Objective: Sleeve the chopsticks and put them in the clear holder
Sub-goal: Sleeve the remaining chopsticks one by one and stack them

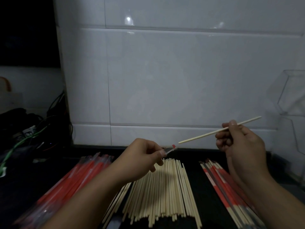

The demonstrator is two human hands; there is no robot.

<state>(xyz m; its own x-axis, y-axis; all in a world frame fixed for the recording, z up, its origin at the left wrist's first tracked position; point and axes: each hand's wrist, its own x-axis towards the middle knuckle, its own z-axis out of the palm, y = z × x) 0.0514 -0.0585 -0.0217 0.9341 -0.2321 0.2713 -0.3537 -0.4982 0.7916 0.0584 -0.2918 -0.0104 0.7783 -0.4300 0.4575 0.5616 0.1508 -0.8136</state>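
Though dim, clear holder [292, 96] cut off.

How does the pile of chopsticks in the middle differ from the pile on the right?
The middle pile is bare pale wood; the right pile wears red and clear sleeves, with bare ends showing. The middle pile is broader and fans toward the camera; the right pile is narrower and slants toward the lower right. Both lie flat on the dark counter.

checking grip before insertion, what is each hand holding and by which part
The right hand pinches a bare chopstick near its far end. The left hand pinches a sleeve just behind its open end.
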